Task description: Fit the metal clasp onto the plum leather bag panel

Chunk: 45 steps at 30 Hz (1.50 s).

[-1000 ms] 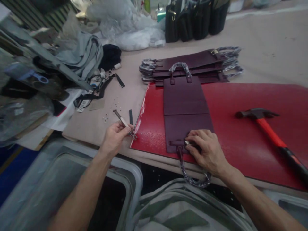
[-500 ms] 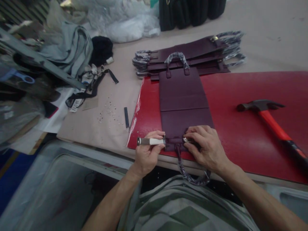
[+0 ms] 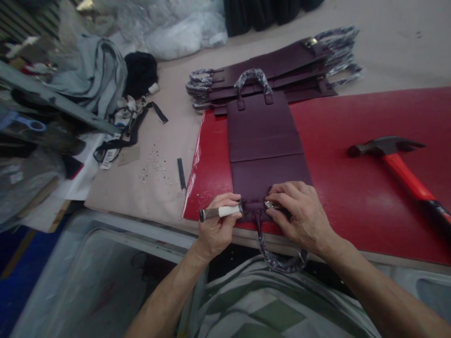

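Note:
A dark purple leather bag panel (image 3: 267, 129) lies flat in front of me, with a plastic-wrapped handle at its far end and another plastic-wrapped handle (image 3: 278, 263) hanging over the table's front edge. My left hand (image 3: 217, 230) is closed round a metal punch tool (image 3: 221, 211) with a white-wrapped middle, held sideways at the left end of a short strap (image 3: 254, 206) on the panel's near end. My right hand (image 3: 298, 211) pinches a small shiny metal piece (image 3: 271, 204) at the strap's right end. Its exact kind is partly hidden by the fingers.
A claw hammer (image 3: 405, 171) with a red and black handle lies on the red board (image 3: 352, 202). Purple bag panels (image 3: 260, 65) are stacked behind. Tiny metal bits (image 3: 155, 164) and a dark strip (image 3: 181, 173) lie left; a grey bin (image 3: 84, 244) stands below.
The camera view has shifted slightly, so the background sits a little higher and further left. Both hands keep their holds at the strap, and the punch tool is tilted slightly differently.

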Available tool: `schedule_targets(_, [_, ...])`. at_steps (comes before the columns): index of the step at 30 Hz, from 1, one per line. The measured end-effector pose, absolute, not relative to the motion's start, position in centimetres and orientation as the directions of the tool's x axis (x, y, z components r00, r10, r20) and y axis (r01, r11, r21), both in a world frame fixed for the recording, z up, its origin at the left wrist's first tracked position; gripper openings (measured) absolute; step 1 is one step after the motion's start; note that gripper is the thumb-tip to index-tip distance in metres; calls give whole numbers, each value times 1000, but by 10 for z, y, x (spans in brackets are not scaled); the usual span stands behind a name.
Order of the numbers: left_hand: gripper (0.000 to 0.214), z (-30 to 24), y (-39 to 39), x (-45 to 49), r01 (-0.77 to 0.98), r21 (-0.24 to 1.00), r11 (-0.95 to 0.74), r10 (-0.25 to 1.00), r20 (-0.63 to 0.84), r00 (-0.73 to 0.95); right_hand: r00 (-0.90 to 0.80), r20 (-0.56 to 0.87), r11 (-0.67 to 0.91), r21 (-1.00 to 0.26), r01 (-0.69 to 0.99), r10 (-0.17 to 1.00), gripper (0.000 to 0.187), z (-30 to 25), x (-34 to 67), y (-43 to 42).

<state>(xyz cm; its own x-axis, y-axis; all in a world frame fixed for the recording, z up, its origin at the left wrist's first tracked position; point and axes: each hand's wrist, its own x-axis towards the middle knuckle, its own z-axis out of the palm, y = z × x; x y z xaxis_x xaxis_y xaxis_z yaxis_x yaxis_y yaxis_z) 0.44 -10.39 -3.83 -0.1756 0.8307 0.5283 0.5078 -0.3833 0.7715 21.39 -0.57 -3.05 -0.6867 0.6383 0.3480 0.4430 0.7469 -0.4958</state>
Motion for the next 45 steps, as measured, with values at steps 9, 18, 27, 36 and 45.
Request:
schedule_targets(9, [18, -41, -105, 10, 591, 694, -412, 808, 578, -115, -691, 360, 752, -511, 416, 627, 10, -31, 215, -5])
schedule_targets(18, [21, -48, -114, 20, 607, 708, -360, 790, 577, -205, -693, 368, 755, -520, 399, 620, 8, -33, 216, -4])
schedule_targets(27, [23, -40, -105, 9, 556, 720, -416, 829, 551, -92, -693, 362, 750, -530, 397, 623, 7, -32, 215, -4])
schedule_targets(36, [18, -38, -98, 8, 551, 710, -438, 835, 548, -42, -688, 364, 748, -529, 402, 627, 7, -30, 215, -4])
schedule_targets(45, [14, -31, -94, 14, 580, 703, -413, 848, 528, -37, -665, 369, 719, -582, 379, 649, 12, -32, 215, -5])
